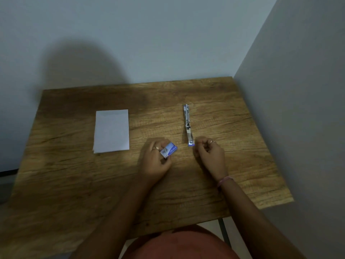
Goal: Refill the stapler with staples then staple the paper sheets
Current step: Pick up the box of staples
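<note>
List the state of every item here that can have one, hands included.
stapler: swung open flat on the table
staple box: held in left hand
paper sheets: stacked flat, untouched
left hand: gripping the box
right hand: fingers curled beside the stapler's near end

a wooden worktop (74,184) with a brown grain pattern stands pushed into a corner. a pale blue-grey wall (149,34) runs behind its far edge, and a second, greyer wall (298,90) closes the right side, touching the worktop's far right corner. the light is dim, brightest across the middle of the worktop. a broad soft shadow (80,68) falls on the back wall. a dark metal leg (225,232) shows under the near right edge, over pale floor (209,226).
</note>
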